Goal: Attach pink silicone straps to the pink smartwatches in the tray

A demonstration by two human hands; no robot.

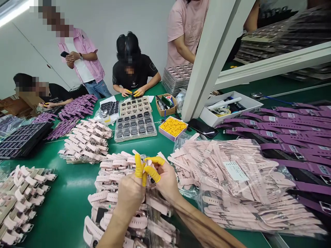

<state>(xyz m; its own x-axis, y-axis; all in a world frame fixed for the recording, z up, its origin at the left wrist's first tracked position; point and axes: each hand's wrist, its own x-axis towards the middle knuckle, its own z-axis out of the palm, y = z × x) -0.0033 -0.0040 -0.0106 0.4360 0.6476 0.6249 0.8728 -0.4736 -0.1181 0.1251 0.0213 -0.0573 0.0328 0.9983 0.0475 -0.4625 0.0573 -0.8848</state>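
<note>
My left hand [131, 189] and my right hand [167, 179] meet above a tray of watches with pale pink straps [111, 197]. Yellow finger cots cover several fingertips on both. Between the fingertips is a small part of a pale pink watch strap [149, 162], pinched from both sides; my fingers hide most of it. One left finger points upward beside the strap. A dark round watch part [152, 180] shows just under my right fingers. Clear plastic tray edges lie beneath my wrists.
Bagged pink straps [248, 193] lie to the right, with purple straps [289, 132] beyond. A box of yellow finger cots [170, 137], a phone [203, 128] and a tray of dark watch faces [136, 134] stand ahead. A white post [207, 58] rises at right. Co-workers sit and stand behind.
</note>
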